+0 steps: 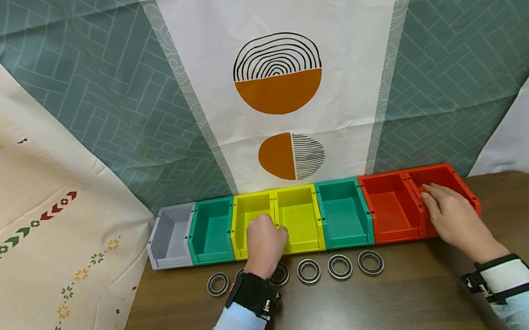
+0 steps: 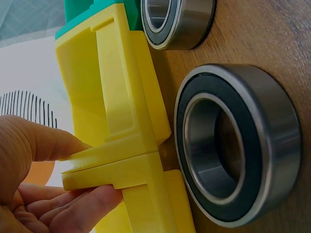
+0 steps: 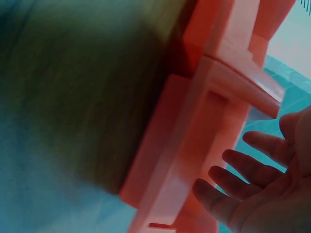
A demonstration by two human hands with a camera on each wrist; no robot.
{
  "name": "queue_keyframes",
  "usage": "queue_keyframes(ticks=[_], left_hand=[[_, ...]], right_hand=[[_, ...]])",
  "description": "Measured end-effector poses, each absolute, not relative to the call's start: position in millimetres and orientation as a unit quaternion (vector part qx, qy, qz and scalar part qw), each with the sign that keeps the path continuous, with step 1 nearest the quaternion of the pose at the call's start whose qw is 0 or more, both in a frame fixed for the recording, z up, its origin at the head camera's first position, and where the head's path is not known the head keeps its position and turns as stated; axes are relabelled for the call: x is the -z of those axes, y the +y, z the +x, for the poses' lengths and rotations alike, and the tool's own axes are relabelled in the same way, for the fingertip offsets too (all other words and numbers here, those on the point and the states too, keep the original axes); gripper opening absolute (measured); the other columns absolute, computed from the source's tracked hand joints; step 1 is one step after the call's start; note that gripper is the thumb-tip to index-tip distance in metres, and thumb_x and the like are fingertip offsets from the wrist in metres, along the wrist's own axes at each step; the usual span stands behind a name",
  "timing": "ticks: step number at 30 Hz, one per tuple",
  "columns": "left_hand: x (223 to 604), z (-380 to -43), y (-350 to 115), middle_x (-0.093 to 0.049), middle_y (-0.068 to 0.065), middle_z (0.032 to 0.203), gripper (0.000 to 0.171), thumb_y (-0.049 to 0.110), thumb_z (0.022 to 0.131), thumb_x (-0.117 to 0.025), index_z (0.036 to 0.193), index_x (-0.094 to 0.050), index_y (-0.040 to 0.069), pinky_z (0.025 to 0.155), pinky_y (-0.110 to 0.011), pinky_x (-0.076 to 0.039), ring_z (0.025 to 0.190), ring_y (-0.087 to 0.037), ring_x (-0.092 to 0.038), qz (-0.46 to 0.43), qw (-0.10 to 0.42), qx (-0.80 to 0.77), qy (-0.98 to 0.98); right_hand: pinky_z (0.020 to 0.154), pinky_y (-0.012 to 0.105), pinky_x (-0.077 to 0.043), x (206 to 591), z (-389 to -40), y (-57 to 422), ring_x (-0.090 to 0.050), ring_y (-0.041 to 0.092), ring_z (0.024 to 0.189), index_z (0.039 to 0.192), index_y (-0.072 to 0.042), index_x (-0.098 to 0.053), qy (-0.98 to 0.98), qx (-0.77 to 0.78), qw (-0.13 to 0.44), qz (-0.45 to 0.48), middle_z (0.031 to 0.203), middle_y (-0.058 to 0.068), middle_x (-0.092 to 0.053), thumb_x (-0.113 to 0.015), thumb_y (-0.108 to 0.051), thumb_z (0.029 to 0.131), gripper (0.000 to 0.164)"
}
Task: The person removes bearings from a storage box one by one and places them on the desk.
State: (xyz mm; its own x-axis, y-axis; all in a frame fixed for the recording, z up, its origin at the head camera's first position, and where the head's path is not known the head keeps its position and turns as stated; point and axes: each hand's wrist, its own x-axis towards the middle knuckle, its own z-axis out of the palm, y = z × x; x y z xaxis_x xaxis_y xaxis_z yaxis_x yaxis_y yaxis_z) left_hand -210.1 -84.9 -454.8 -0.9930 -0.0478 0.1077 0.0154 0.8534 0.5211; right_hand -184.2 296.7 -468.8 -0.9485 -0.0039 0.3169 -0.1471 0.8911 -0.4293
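Observation:
My left hand [image 1: 266, 242] pinches the adjoining side walls of the left yellow bin [image 1: 256, 204] and the right yellow bin [image 1: 303, 225]. In the left wrist view the thumb lies on one side of the walls and the fingers [image 2: 92, 208] on the other. Over the rightmost red bin [image 1: 433, 177] is my right hand [image 1: 458, 221], its fingers loosely extended and holding nothing. The right wrist view shows those fingers spread beside the red bin's front [image 3: 194, 141]. Several ball bearings lie in front of the bins, one large bearing [image 2: 260, 150] close to the left hand.
To the left in the row stand a grey bin [image 1: 171, 263] and a green bin [image 1: 216, 256]. Another green bin [image 1: 346, 215] and a second red bin [image 1: 392, 214] continue it rightward. A patterned cloth [image 1: 289, 161] hangs behind, above the wooden table [image 1: 369, 315].

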Motion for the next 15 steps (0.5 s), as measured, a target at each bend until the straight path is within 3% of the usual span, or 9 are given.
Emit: queue_keyframes(ticks=[8, 15], left_hand=[[455.0, -211.3, -84.3, -0.044, -0.001, 0.052, 0.018, 0.02, 0.083, -0.063, 0.073, -0.057, 0.005, 0.041, -0.025, -0.039, 0.044, -0.014, -0.047, 0.018, 0.047, 0.269, -0.962], [454.5, -211.8, -85.0, -0.042, -0.001, 0.051, 0.02, 0.02, 0.083, -0.062, 0.069, -0.055, 0.007, 0.041, -0.026, -0.039, 0.043, -0.015, -0.046, 0.017, 0.042, 0.272, -0.961]], right_hand=[[0.089, 0.062, -0.033, 479.7, -185.5, 304.7, -0.042, 0.046, 0.111, 0.131, 0.005, -0.044, -0.971, -0.217, 0.103, 0.015, 0.125, 0.03, -0.045, -0.049, -0.016, 0.094, 0.043], [0.089, 0.062, -0.033, 483.7, -189.0, 309.2, -0.039, 0.048, 0.112, 0.133, 0.008, -0.04, -0.975, -0.211, 0.062, 0.007, 0.126, 0.033, -0.042, -0.06, -0.012, 0.084, 0.057]])
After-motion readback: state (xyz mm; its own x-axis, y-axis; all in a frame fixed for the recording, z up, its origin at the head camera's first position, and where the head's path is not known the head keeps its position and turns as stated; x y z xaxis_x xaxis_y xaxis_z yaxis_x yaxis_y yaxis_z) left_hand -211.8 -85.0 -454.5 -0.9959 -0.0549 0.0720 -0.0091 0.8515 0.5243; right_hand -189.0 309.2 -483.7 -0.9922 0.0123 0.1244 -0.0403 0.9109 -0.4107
